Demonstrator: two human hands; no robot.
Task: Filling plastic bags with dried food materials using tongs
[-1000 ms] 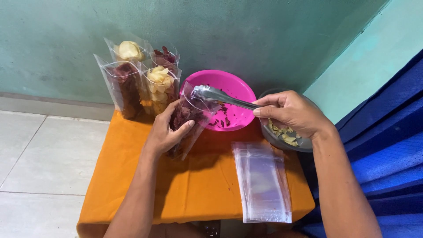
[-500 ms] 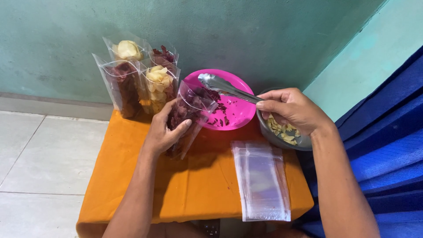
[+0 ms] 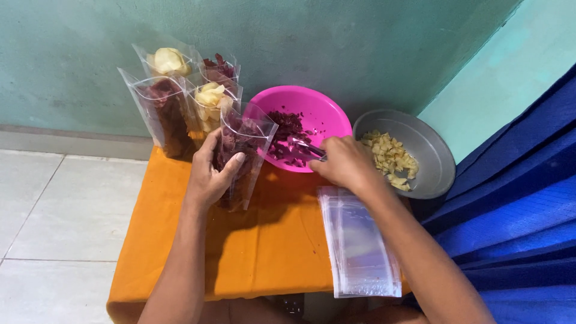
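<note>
tongs [image 3: 306, 147] lowered into bowl [image 3: 324, 108], bag [image 3: 240, 156] in left grip [image 3: 210, 174]

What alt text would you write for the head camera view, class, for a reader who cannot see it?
The left hand holds a clear bag of dark red chips upright on an orange table, while the right hand dips metal tongs into a pink bowl. Filled bags stand behind, a grey bowl of pale chips right, empty bags in front.

You're seeing dark red chips [image 3: 288, 129] sitting in a pink bowl [image 3: 327, 108], pale yellow chips [image 3: 390, 157] in a grey bowl [image 3: 432, 153], an orange tablecloth [image 3: 270, 240].
</note>
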